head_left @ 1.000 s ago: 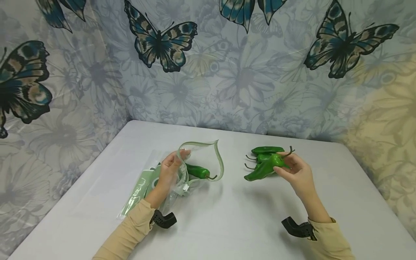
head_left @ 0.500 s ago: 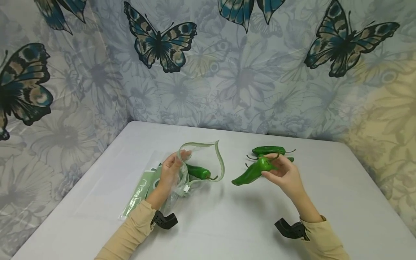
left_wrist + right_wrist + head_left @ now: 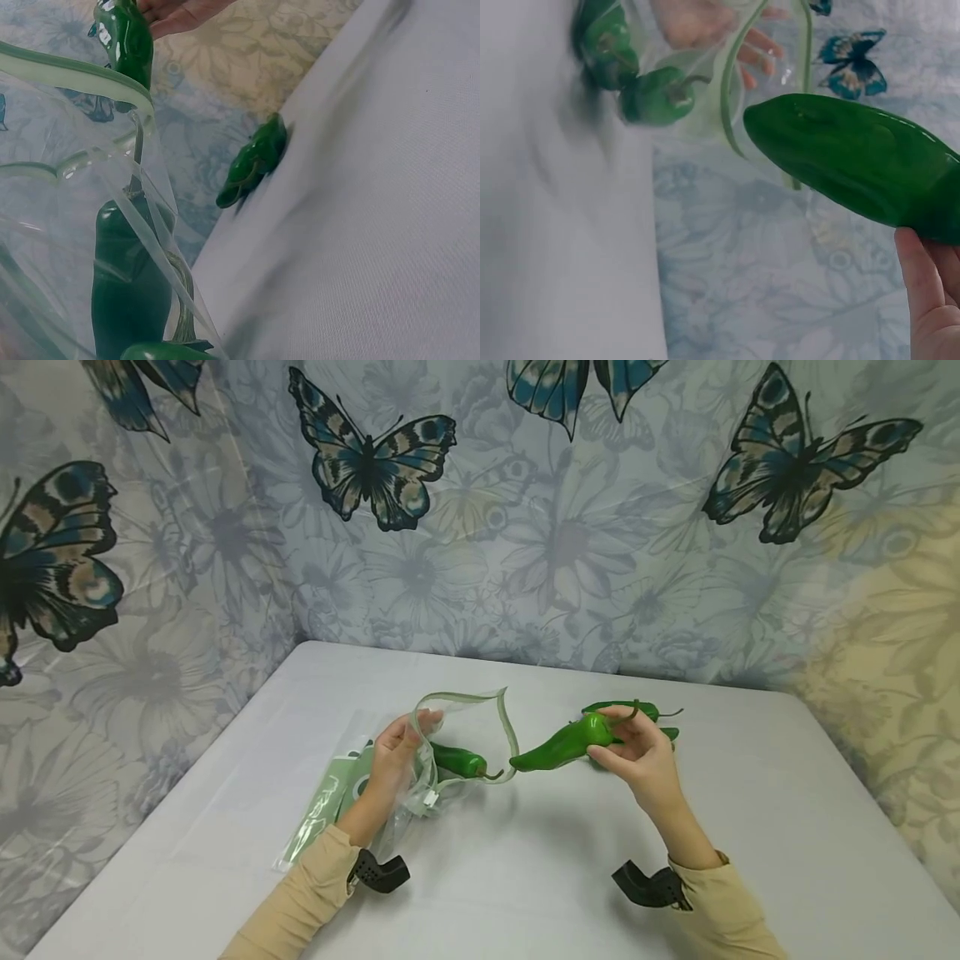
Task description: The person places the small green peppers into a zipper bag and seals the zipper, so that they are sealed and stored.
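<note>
My left hand [image 3: 396,753] grips the side of a clear plastic zip bag [image 3: 459,697] with a green-edged mouth, held spread toward the right. A green chili pepper [image 3: 457,760] lies inside, stem toward the mouth; the left wrist view shows another pepper's stem [image 3: 181,300] low in the bag. With thumb and fingers, my right hand [image 3: 643,758] pinches a larger green chili pepper [image 3: 558,748] near its stem end. Its tip overlaps the bag's right edge in the head view, and in the right wrist view this pepper [image 3: 847,154] points at the green-edged mouth.
Several green peppers [image 3: 647,709] lie on the white table [image 3: 525,877] behind my right hand, partly hidden by it. Flat plastic packaging with green print [image 3: 326,802] lies left, partly under my left forearm. A butterfly-patterned backdrop [image 3: 570,552] stands behind the table.
My right hand has carried the pepper left from above the other peppers to the bag's mouth, its tip now more level. My left hand and the bag have hardly moved.
</note>
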The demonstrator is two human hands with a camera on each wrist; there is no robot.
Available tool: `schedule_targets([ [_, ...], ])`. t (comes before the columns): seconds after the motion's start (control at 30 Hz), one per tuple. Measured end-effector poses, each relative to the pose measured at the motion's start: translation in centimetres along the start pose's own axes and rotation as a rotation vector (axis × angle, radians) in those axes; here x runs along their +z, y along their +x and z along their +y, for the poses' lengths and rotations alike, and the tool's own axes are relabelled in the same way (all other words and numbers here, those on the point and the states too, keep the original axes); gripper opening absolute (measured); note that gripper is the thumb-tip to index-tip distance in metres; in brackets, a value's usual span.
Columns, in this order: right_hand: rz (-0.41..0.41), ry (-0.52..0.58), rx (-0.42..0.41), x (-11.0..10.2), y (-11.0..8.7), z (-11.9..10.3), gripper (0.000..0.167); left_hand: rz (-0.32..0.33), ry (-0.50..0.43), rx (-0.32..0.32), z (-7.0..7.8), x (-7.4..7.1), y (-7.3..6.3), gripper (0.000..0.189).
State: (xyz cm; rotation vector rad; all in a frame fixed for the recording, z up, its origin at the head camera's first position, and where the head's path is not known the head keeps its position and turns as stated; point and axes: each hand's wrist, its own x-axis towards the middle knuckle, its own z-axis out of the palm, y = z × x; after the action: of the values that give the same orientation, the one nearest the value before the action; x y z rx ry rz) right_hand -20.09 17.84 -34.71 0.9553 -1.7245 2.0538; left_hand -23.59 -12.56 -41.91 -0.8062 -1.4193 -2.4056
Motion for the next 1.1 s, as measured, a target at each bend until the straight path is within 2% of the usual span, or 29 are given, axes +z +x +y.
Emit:
schedule_targets([
  [0.1,-0.017,0.026,0.008,0.7,0.2,0.3,0.041,0.025,-0.011,-0.024,0.4,0.3,-0.3,0.03],
  [0.2,-0.016,0.032,0.018,1.3,0.4,0.5,0.041,0.02,-0.014,-0.024,0.6,0.2,-0.4,0.028],
  [0.33,-0.022,0.0,0.043,2.3,0.7,1.0,0.04,0.001,-0.008,-0.013,0.6,0.2,-0.4,0.027],
  [0.5,-0.025,-0.029,0.061,3.5,1.3,1.6,0.039,0.006,-0.003,-0.027,0.7,0.1,-0.4,0.029],
  [0.73,0.003,-0.047,0.145,5.0,2.3,2.2,0.037,-0.007,-0.002,-0.02,0.5,0.2,-0.2,0.031],
  [0.93,-0.019,-0.136,0.158,6.0,2.9,2.5,0.034,-0.006,-0.015,-0.016,0.1,0.1,-0.4,0.032],
  [1.1,-0.055,-0.108,0.211,6.8,2.7,2.8,0.039,-0.014,-0.012,-0.013,0.1,0.2,-0.1,0.031],
])
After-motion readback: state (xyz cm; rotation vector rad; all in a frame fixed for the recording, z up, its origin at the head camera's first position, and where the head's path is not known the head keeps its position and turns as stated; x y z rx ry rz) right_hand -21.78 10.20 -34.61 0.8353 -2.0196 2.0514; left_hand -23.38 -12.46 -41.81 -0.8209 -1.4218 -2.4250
